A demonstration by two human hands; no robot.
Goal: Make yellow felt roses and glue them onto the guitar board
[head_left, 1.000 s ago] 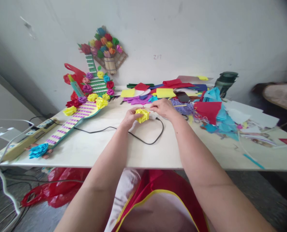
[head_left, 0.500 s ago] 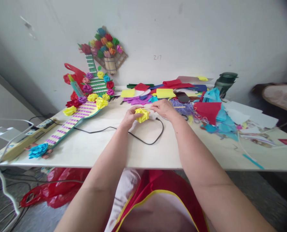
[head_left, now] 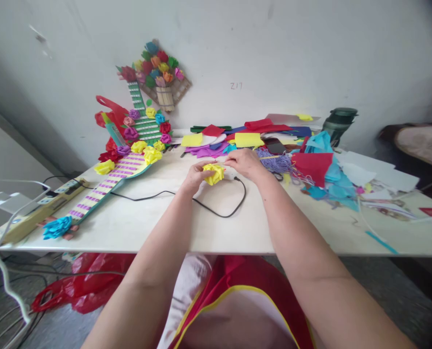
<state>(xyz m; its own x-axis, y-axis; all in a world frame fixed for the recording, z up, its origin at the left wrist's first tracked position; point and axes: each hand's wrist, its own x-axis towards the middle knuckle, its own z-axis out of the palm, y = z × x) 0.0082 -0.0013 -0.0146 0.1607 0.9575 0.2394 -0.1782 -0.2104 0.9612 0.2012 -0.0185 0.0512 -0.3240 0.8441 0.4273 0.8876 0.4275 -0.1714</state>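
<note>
My left hand (head_left: 197,177) is closed on a yellow paper flower (head_left: 214,174), held just above the table near its middle, with the thumb on the petals. Right beside it, my right hand (head_left: 243,162) has its fingers pinched together round a thin wooden stick (head_left: 273,157). One end of the stick pokes out to the right past the hand. Its other end, toward the flower, is too small to make out. Below the hands a black cable (head_left: 221,215) curves over the white table (head_left: 230,237).
At left lie a guitar-shaped craft (head_left: 104,189) with paper flowers and a power strip (head_left: 44,206). Behind the hands are stacked coloured papers (head_left: 208,145) and purple string (head_left: 276,162). A dark bottle (head_left: 339,126) and white paper scraps (head_left: 379,174) are at right.
The outer end of the stick has risen slightly as the right hand shifted a little. The left hand keeps the yellow flower in the same place.
</note>
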